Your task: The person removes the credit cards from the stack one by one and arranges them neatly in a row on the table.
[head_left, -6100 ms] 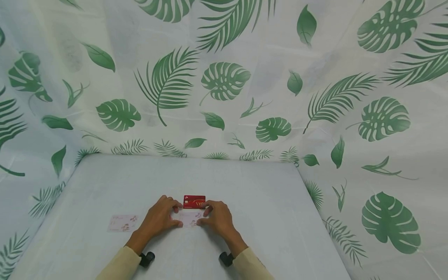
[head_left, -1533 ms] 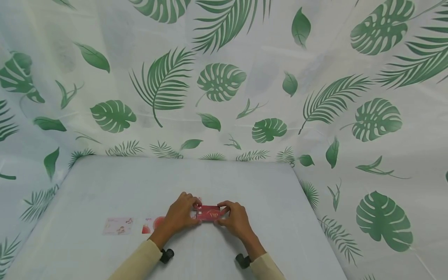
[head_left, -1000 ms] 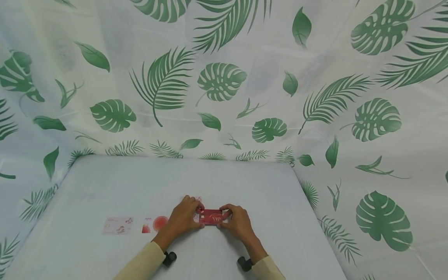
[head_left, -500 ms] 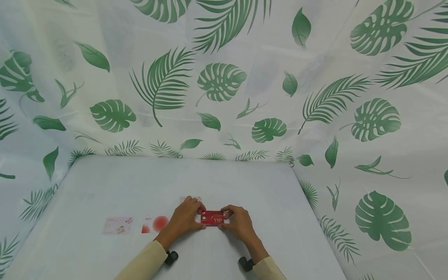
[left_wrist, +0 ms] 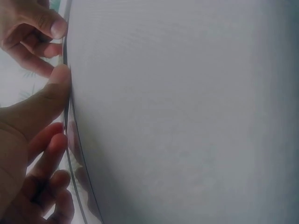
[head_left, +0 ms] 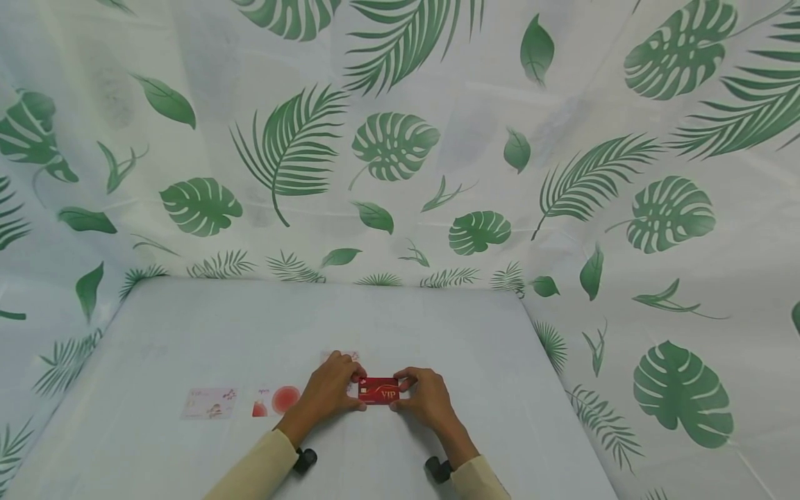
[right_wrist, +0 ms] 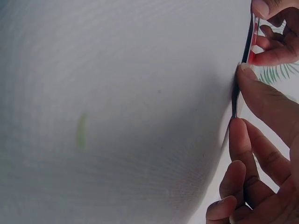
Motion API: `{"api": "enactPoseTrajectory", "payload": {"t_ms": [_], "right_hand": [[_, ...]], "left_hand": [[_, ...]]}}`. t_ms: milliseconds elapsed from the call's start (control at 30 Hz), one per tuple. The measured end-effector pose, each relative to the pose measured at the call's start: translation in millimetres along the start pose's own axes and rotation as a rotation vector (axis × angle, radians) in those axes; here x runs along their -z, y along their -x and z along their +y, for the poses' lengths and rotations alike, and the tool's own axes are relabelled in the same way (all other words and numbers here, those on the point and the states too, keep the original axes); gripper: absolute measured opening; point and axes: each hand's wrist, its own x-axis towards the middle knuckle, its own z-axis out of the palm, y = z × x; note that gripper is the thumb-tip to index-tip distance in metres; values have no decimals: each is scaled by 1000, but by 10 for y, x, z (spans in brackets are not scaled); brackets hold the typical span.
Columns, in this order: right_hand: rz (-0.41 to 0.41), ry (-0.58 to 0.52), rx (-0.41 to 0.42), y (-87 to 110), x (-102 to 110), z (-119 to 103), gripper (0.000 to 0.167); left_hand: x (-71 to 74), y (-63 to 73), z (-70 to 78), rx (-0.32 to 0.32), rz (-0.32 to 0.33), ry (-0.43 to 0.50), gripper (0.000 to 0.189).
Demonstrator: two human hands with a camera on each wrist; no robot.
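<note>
A red card (head_left: 378,391) printed "VIP" lies face up between both hands in the head view. My left hand (head_left: 328,386) pinches its left side, thumb at the near corner and fingers at the far corner. Its right side is held the same way by my right hand (head_left: 428,398). In the right wrist view the card (right_wrist: 246,44) shows as a thin dark edge, thumb and fingertips against it. A white card with a red circle (head_left: 286,401) lies left of my left hand, which covers its right part.
A pale pink card (head_left: 210,403) lies farther left on the white table (head_left: 487,389). Another pale card (head_left: 341,355) shows beyond the left hand, partly hidden. Leaf-patterned sheeting (head_left: 400,146) walls the back and both sides.
Earlier the red card lay beyond a pale card between the hands; since then it has come nearer and rightward with them. The red-circle card has come into view. The last half second shows little movement.
</note>
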Motion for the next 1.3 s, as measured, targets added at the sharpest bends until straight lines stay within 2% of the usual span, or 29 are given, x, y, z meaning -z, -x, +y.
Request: {"api": "enactPoseTrajectory", "payload": {"t_ms": [267,567,733,1067,1167,1300], "right_hand": [[19,6,8,-7,0,5,52],[76,-8,42,-78,0,-53,47],[77,-46,40,-138,-20,-112,48],[60,-69,70,-269,-118,-244,46],[56,-68,67,-304,-156,-283,46],[53,-58,68,-348,-202,-337,48]], "left_hand": [[18,7,-21,11,4,9,56],[157,2,-69,-7,51,41,55],[216,-2,-126,-12,59,19,56],[302,5,-299,17,76,-39,57],[340,12,-341,15,88,-38,57],[384,18,-389,44,86,-26,57]]}}
